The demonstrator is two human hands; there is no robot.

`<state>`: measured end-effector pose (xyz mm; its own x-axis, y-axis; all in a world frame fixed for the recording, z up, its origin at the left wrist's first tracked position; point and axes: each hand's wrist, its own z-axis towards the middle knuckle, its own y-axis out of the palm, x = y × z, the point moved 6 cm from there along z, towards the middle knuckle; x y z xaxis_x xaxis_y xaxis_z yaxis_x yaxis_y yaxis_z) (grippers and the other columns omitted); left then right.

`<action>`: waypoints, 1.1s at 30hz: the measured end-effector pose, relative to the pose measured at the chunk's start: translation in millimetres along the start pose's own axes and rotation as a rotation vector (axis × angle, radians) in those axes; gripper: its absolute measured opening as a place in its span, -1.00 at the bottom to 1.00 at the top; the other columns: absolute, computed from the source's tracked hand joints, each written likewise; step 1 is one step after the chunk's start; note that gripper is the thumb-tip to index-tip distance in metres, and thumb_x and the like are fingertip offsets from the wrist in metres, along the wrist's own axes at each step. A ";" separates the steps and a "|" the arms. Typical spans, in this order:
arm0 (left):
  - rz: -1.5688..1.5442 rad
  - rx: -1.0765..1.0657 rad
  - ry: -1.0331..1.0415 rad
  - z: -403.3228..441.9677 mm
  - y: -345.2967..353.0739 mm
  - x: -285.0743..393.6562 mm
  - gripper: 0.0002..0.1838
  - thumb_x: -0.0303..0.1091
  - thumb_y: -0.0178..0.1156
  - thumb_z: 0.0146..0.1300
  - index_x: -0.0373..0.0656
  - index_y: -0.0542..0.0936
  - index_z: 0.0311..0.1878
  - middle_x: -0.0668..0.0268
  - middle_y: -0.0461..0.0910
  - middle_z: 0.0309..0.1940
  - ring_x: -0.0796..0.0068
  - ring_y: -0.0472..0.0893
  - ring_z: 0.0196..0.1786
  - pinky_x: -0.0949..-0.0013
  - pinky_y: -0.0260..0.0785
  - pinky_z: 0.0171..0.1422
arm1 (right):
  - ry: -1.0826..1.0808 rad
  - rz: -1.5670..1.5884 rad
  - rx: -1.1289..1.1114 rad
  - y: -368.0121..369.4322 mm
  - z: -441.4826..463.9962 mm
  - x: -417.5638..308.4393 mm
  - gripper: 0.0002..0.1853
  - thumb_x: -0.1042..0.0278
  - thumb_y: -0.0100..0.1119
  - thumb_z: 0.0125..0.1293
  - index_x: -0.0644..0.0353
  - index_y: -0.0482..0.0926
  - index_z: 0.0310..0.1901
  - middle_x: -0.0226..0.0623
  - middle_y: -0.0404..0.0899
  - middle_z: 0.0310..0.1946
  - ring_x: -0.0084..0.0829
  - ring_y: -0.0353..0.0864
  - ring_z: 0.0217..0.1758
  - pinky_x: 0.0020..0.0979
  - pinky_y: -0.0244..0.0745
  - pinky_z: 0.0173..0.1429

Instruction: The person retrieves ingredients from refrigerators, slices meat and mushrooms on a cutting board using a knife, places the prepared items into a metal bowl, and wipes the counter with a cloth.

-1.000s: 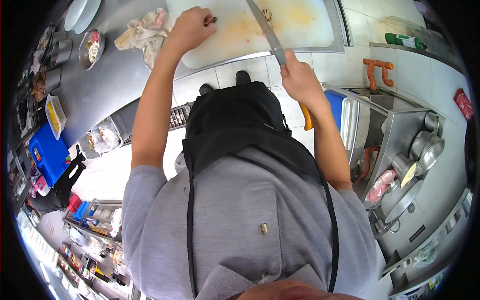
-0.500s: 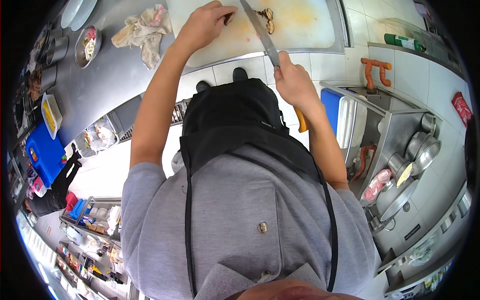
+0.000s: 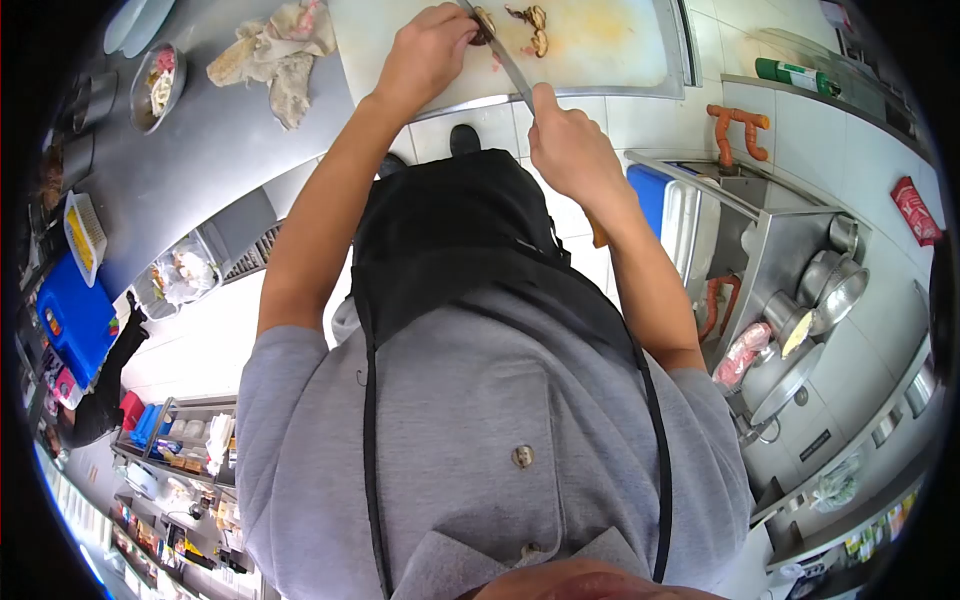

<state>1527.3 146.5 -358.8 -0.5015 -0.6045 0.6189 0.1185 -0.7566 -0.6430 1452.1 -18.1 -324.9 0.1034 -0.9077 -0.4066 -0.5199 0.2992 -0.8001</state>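
Note:
My right hand (image 3: 570,150) is closed round a knife (image 3: 508,65) with an orange handle, mostly hidden behind the wrist. The blade points up and left over the white cutting board (image 3: 610,60). My left hand (image 3: 430,55) pinches a small brown piece of food (image 3: 483,24) at the board's left part, and the blade touches or lies right beside it. Several brown slices (image 3: 538,32) lie on the board to the right of the blade. A crumpled, stained cloth (image 3: 275,62) rests on the steel counter left of the board.
The steel counter (image 3: 215,160) holds a metal bowl of food (image 3: 160,88) and a white basket with yellow contents (image 3: 84,238). At right are a steel sink unit (image 3: 780,240), pots (image 3: 835,290) and orange pipes (image 3: 738,130). Another person in black clothes (image 3: 100,400) is at far left.
The knife and my right hand have moved left to the piece at my left hand. My left hand came right and down from its first place. More slices show on the board than at first.

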 end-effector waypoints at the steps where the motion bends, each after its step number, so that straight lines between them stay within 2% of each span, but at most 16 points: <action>1: 0.035 0.001 0.041 0.9 0.9 1.4 -0.86 -0.54 0.30 0.10 -0.24 0.68 -0.23 0.26 0.65 -0.27 0.20 0.65 -0.18 0.25 0.54 -0.07 | 0.002 -0.014 -0.006 -4.4 -3.9 -1.4 -0.80 0.46 -0.01 0.26 0.30 0.27 -0.12 0.23 0.60 -0.43 0.29 0.61 -0.28 0.17 0.47 -0.16; 3: 0.068 0.001 0.033 0.6 3.3 -0.4 -0.87 -0.53 0.29 0.10 -0.23 0.68 -0.25 0.26 0.65 -0.28 0.19 0.64 -0.19 0.23 0.53 -0.08 | 0.046 -0.058 -0.015 -11.7 -16.5 -3.2 -0.78 0.42 -0.02 0.31 0.27 0.24 -0.09 0.23 0.58 -0.44 0.34 0.55 -0.27 0.24 0.37 -0.15; 5: 0.105 -0.007 0.030 3.9 0.3 4.6 -0.89 -0.53 0.29 0.11 -0.22 0.68 -0.26 0.27 0.65 -0.29 0.19 0.62 -0.19 0.22 0.53 -0.09 | 0.070 -0.077 -0.052 -9.5 -22.8 -4.3 -0.78 0.42 -0.02 0.31 0.27 0.24 -0.09 0.23 0.58 -0.44 0.35 0.55 -0.27 0.24 0.37 -0.14; 7: -0.006 -0.001 0.019 7.0 -3.6 9.8 -0.95 -0.60 0.14 0.07 -0.34 0.59 -0.45 0.05 0.58 -0.35 0.00 0.58 -0.23 0.12 0.46 -0.10 | 0.098 -0.089 -0.081 -0.9 -18.2 -1.2 -0.78 0.43 -0.02 0.31 0.26 0.24 -0.09 0.23 0.58 -0.44 0.35 0.55 -0.27 0.24 0.37 -0.14; 9: -0.017 0.016 0.021 5.8 -3.8 10.3 -0.94 -0.60 0.13 0.09 -0.33 0.59 -0.43 0.05 0.58 -0.35 0.00 0.57 -0.22 0.13 0.45 -0.08 | -0.005 -0.078 0.041 10.1 -0.6 -0.7 -0.78 0.47 -0.02 0.26 0.29 0.27 -0.09 0.26 0.61 -0.39 0.33 0.62 -0.26 0.20 0.47 -0.14; 15: -0.012 0.028 0.026 5.4 -3.5 11.7 -0.92 -0.61 0.10 0.09 -0.34 0.59 -0.41 0.04 0.57 -0.33 -0.01 0.55 -0.21 0.12 0.44 -0.07 | 0.063 -0.115 0.014 -6.3 -13.4 -5.9 -0.78 0.47 -0.03 0.26 0.26 0.27 -0.08 0.28 0.60 -0.39 0.35 0.61 -0.26 0.24 0.44 -0.13; 18: 0.025 0.031 0.024 5.8 -2.9 14.6 -0.91 -0.62 0.09 0.08 -0.34 0.59 -0.42 0.04 0.56 -0.33 -0.01 0.55 -0.21 0.12 0.44 -0.08 | 0.029 -0.097 0.045 2.4 -9.2 1.7 -0.77 0.43 -0.01 0.30 0.23 0.25 -0.06 0.27 0.59 -0.43 0.37 0.56 -0.25 0.24 0.39 -0.12; 21: 0.034 0.048 0.008 4.8 -2.7 15.9 -0.91 -0.62 0.08 0.06 -0.33 0.58 -0.44 0.04 0.55 -0.35 -0.02 0.53 -0.22 0.11 0.44 -0.08 | -0.028 -0.099 0.080 7.8 11.4 -4.2 -0.74 0.47 -0.03 0.26 0.25 0.28 -0.03 0.28 0.60 -0.40 0.36 0.60 -0.25 0.23 0.44 -0.13; 27: 0.074 0.078 0.013 -0.3 -0.7 11.0 -0.91 -0.61 0.08 0.07 -0.30 0.57 -0.47 0.07 0.53 -0.38 0.00 0.53 -0.23 0.11 0.43 -0.10 | 0.013 -0.119 0.017 2.7 -10.3 7.2 -0.71 0.45 0.01 0.23 0.24 0.28 -0.02 0.27 0.59 -0.40 0.35 0.60 -0.27 0.23 0.44 -0.13; 33: 0.042 0.098 -0.016 -1.9 -2.6 9.9 -0.91 -0.59 0.10 0.07 -0.27 0.57 -0.48 0.09 0.55 -0.39 0.03 0.55 -0.23 0.13 0.45 -0.11 | -0.034 -0.139 0.060 -3.4 2.5 2.5 -0.70 0.45 0.02 0.23 0.23 0.28 0.00 0.26 0.60 -0.39 0.32 0.60 -0.26 0.21 0.45 -0.15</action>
<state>1520.4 142.9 -351.8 -0.4806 -0.6395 0.6000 0.2231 -0.7509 -0.6216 1456.3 -20.6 -324.3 0.1999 -0.9315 -0.3040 -0.4467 0.1895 -0.8744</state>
